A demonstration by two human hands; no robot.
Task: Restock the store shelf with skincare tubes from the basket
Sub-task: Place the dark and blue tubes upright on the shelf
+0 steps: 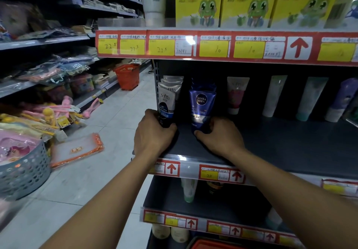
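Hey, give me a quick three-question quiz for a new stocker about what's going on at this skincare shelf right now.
1. True or false: the left hand grips the base of the Softto tube.
2. Multiple choice: the right hand holds which product? A) pink-banded tube B) Nivea Men tube C) yellow frog box
3. Fill in: the two held tubes stand on the dark shelf cap end ____.

Key
1. True.
2. B, the blue Nivea Men tube.
3. Down; both stand upright, apart from each other, at the shelf's left end.
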